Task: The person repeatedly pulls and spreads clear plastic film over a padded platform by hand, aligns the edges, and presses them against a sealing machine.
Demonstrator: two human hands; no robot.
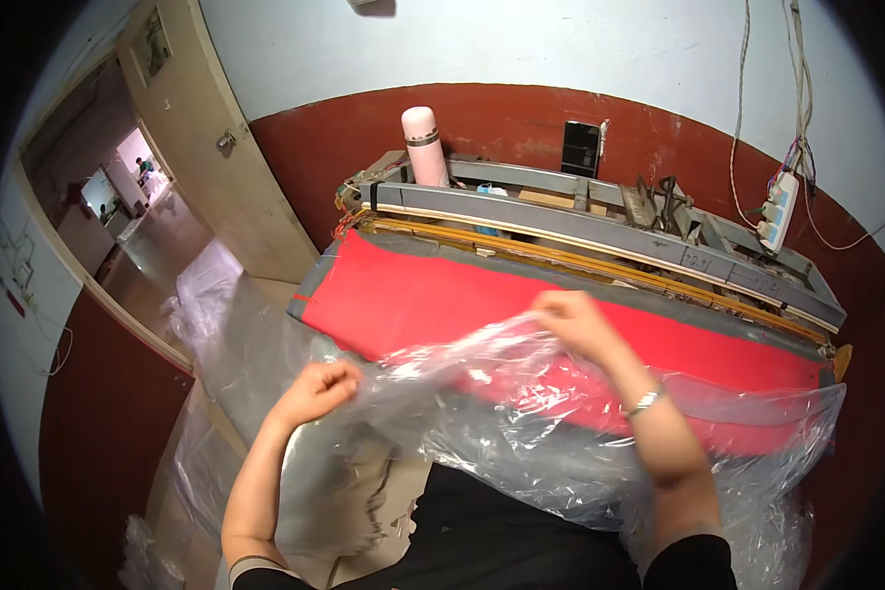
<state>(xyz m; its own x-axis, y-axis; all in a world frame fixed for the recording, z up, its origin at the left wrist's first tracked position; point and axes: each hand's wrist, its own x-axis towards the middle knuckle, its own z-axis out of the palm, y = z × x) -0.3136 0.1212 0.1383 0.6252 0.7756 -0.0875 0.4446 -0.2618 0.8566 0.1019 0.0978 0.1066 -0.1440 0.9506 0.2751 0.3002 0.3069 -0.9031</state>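
Clear plastic film (pixel 521 393) stretches between my two hands and drapes over the front of a bench with a red padded top (pixel 442 295). My left hand (pixel 326 385) is closed on a gathered part of the film, just off the bench's near left side. Higher up and over the red surface, my right hand (pixel 570 320) pinches another part of the film. That hand's wrist wears a silver band. More film hangs down in front of my body and to the right, covering the near right part of the red top.
A grey metal frame (pixel 521 211) runs along the bench's back, with a pink bottle (pixel 424 147), a phone (pixel 581 147) and scissors (pixel 667 197) on or behind it. A power strip (pixel 779 211) hangs at right. An open wooden door (pixel 216 128) and heaped film (pixel 211 285) are left.
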